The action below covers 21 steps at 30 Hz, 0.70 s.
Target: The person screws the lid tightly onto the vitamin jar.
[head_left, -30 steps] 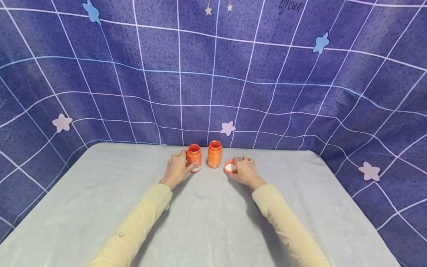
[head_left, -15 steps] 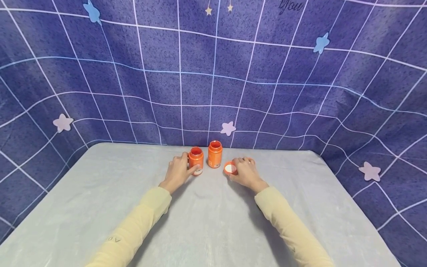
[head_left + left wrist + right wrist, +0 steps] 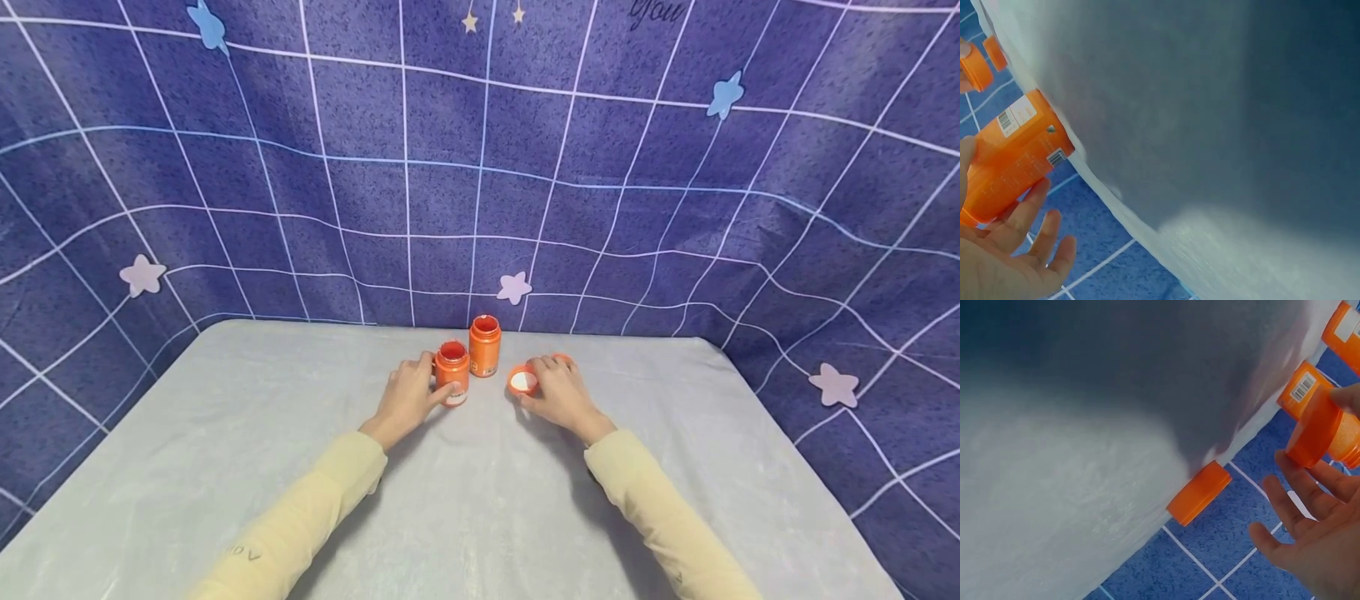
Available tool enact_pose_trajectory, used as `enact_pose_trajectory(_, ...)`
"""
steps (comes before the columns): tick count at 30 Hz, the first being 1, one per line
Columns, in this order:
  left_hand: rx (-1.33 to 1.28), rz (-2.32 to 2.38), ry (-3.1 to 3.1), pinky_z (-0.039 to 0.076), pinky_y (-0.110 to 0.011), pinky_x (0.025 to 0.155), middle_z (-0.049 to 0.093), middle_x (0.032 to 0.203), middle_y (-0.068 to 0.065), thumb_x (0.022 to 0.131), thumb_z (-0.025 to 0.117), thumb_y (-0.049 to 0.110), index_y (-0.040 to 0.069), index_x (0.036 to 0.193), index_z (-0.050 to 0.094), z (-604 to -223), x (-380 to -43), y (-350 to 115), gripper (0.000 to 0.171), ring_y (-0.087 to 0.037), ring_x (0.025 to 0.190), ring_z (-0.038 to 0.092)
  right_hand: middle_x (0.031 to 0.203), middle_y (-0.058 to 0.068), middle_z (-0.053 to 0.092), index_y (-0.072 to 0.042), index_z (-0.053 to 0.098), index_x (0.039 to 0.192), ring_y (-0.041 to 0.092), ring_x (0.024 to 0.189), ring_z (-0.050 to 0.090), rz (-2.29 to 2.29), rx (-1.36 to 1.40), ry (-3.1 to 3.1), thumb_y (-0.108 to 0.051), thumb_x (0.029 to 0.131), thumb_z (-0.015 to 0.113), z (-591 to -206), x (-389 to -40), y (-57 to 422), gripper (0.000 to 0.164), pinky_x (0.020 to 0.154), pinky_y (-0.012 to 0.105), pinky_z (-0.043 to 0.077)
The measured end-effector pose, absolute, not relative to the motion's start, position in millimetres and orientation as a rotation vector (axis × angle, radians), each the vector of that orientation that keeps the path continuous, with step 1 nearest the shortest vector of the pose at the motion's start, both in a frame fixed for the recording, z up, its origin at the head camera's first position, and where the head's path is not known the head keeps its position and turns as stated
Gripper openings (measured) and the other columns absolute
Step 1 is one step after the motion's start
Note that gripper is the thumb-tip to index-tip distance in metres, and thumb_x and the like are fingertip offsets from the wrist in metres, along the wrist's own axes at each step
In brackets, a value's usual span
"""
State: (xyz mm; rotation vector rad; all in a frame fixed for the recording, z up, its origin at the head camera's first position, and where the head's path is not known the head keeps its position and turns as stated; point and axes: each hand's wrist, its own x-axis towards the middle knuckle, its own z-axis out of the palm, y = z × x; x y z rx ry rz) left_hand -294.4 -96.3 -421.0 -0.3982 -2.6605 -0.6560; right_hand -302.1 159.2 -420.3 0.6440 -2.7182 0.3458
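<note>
Close to the middle of the far edge of the surface (image 3: 480, 500), I see the left hand (image 3: 406, 395) gripping an uncapped orange bottle (image 3: 452, 377), thumb across its near side. A second uncapped bottle (image 3: 484, 347) stands upright just behind it and to its right, nearer that edge and free of both hands. Farther right, the right hand (image 3: 561, 392) pinches an orange cap (image 3: 522, 381) between thumb and finger, pale inside tilted upward; I can't tell whether it clears the surface. A spare cap (image 3: 1199, 493) sits on the surface just beyond that hand, apart from it in the right wrist view.

I judge the step in hand to be positioning: one bottle and one cap held, nothing joined. As I read it, the next move calls for a steady left grip, some clearance between the bottles and a light, even pinch on the cap.
</note>
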Motion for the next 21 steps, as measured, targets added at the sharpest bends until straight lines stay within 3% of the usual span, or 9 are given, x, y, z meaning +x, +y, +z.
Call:
enact_pose_trajectory(9,-0.443,-0.698,-2.675,0.048,-0.045,0.075,0.065,0.090,-0.013,0.076,0.070,0.043,0.004,0.103,0.055,-418.6,-281.0,-89.0,0.050,-0.031,0.083,0.060,0.105,0.012,0.060,-0.003,0.057,0.110,0.032,0.108,0.052,0.444,0.652,-2.666,-0.033,0.071,0.070,-415.7,-292.1,164.0,0.050,0.091,0.052,0.037)
enact_pose_trajectory(21,-0.514,-0.697,-2.689,0.047,-0.045,0.078,0.065,0.097,-0.010,0.077,0.068,0.045,0.006,0.107,0.055,-420.5,-271.2,-80.9,0.051,-0.029,0.088,0.059,0.107,0.011,0.059,-0.002,0.056,0.114,0.030,0.111,0.049,0.576,0.669,-2.577,-0.030,0.072,0.071,-416.3,-287.0,166.7,0.053,0.094,0.047,0.035)
